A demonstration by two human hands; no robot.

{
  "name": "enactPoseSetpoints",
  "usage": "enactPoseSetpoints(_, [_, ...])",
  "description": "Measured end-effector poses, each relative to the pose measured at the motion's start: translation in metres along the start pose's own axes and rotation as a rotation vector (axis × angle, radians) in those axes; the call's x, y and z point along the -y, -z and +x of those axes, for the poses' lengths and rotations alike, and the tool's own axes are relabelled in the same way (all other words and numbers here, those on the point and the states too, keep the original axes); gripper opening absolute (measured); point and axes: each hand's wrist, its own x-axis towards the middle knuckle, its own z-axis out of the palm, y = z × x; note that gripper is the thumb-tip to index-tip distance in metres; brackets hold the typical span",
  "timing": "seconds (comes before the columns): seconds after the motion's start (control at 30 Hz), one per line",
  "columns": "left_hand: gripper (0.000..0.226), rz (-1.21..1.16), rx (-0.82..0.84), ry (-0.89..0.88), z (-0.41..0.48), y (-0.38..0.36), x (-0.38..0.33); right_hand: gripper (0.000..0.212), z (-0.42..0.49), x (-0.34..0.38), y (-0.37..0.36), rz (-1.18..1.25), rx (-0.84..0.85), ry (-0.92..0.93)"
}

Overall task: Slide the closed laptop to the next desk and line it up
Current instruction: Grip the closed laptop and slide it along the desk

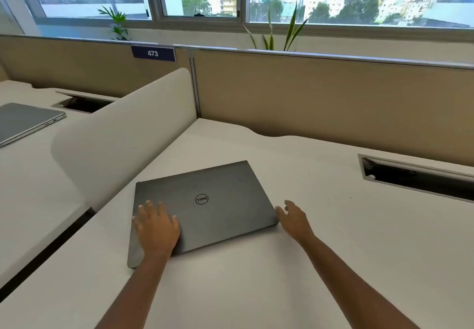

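Observation:
A closed dark grey laptop with a round logo lies flat on the white desk in front of me, turned slightly askew. My left hand rests palm down on its near left part, fingers spread. At the laptop's near right corner is my right hand, fingers apart and touching the edge. Neither hand grips it.
A white curved divider separates this desk from the one to the left, where a second closed silver laptop lies. Cable slots sit at the back of each desk. Tan partition panels stand behind, with plants and windows beyond.

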Motion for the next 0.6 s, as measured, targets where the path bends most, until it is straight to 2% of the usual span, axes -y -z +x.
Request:
enactPoseSetpoints(0.1, [0.052, -0.092, 0.038, 0.169, 0.006, 0.001, 0.012, 0.033, 0.008, 0.008, -0.006, -0.011, -0.005, -0.003])
enactPoseSetpoints(0.13, [0.05, -0.149, 0.059, 0.202, 0.008, 0.001, 0.014, 0.034, 0.009, 0.011, -0.007, -0.025, -0.001, -0.011])
enactPoseSetpoints(0.27, [0.046, -0.252, 0.073, 0.248, 0.008, 0.004, 0.015, 0.039, 0.014, 0.013, -0.011, -0.09, -0.038, -0.025])
enactPoseSetpoints(0.37, [0.047, -0.303, 0.054, 0.321, 0.029, -0.001, 0.022, 0.026, 0.036, 0.025, -0.028, -0.102, -0.063, -0.01])
enactPoseSetpoints(0.5, [0.048, -0.316, 0.032, 0.345, 0.025, -0.002, 0.016, 0.031, 0.037, 0.028, -0.032, -0.104, -0.107, -0.034])
enactPoseSetpoints(0.6, [0.049, -0.358, 0.015, 0.383, 0.028, -0.003, 0.013, 0.045, 0.043, 0.029, -0.034, -0.103, -0.114, -0.098])
